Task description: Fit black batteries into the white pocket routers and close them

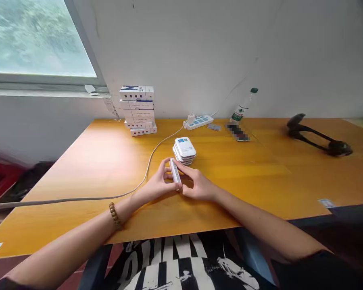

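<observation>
A small flat white case [175, 172] stands on its narrow edge between my hands, with rows of dark print or slots along the side facing up. My left hand [161, 180] is closed on its left side, fingers at the far end and thumb at the near end. From the right, my right hand [196, 183] grips it too, with fingertips at the far end and thumb near the lower end. Just behind the hands sits a short stack of white rounded-corner cases [184, 148], with printed labels on the top one.
A tall stack of white boxes [138, 114] stands at the back left. A white cable [148, 165] crosses the table [245, 193] to a power strip [199, 121]. Farther right are a bottle [239, 110], a partly blurred dark object [238, 132] and a black headband-like device [314, 137].
</observation>
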The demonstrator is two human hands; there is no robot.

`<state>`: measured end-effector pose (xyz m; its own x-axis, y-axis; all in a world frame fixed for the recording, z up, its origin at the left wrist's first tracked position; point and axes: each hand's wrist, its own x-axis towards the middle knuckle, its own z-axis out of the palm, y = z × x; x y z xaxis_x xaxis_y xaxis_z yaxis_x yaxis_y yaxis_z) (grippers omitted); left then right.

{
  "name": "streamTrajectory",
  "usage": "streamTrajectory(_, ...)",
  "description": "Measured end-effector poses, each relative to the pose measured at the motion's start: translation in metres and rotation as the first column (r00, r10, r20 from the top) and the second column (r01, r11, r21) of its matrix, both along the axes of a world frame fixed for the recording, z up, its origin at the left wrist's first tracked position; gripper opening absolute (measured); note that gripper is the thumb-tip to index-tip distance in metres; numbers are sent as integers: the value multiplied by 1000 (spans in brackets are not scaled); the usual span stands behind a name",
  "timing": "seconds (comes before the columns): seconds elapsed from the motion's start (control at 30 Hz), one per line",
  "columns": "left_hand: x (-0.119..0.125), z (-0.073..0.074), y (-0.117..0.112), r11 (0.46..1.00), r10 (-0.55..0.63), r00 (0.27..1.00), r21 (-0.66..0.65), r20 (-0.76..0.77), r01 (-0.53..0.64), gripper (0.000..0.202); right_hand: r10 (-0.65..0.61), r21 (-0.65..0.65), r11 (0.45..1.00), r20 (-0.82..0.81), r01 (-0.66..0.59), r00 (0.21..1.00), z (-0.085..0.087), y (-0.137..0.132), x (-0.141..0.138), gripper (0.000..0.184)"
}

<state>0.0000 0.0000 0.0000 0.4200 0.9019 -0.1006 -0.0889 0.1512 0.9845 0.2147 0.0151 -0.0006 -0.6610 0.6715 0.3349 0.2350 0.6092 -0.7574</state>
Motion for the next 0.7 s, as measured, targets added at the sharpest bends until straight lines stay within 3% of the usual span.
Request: streamTrajectory(0.7, 2, -6, 3, 997, 11, 999, 75, -43, -8, 88, -58, 24, 998, 44, 57, 997, 0, -16, -7, 99)
